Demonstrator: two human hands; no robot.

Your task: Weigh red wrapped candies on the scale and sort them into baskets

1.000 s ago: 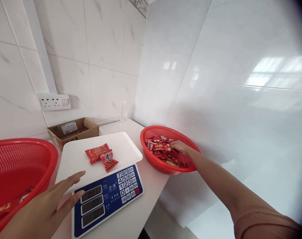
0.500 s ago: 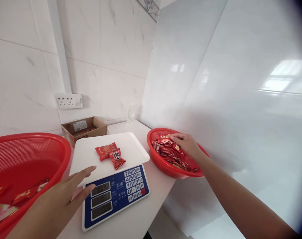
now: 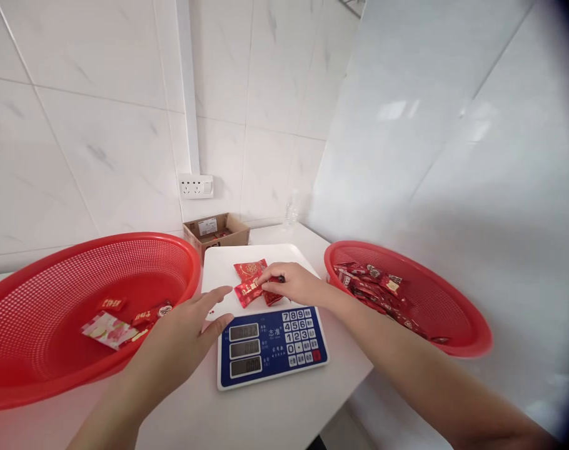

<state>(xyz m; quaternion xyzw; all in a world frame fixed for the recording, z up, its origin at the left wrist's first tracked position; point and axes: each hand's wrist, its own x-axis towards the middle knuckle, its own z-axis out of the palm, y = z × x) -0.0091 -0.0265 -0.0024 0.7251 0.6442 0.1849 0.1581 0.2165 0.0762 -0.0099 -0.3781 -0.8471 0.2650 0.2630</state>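
Observation:
My right hand (image 3: 291, 284) is over the white pan of a digital scale (image 3: 275, 347), its thumb and fingers pinching a small red candy packet (image 3: 248, 291). Beneath and beside it on the pan lie a red packet with a gold pattern (image 3: 250, 269) and another red packet (image 3: 272, 297), partly covered by my fingers. My left hand (image 3: 191, 328) hovers at the pan's left edge, fingers apart and holding nothing. Lit digits show on the scale's displays.
A red mesh basket (image 3: 191, 262) at the left holds a few packets, one pink and white (image 3: 109, 329). Another red basket (image 3: 476, 331) at the right holds several red packets. Behind the scale stand a cardboard box (image 3: 237, 234) and a clear plastic bottle (image 3: 291, 209) near the wall.
My right hand has moved left from the right basket to the scale pan, carrying a red packet. My left hand stays open near the pan. The view has turned left.

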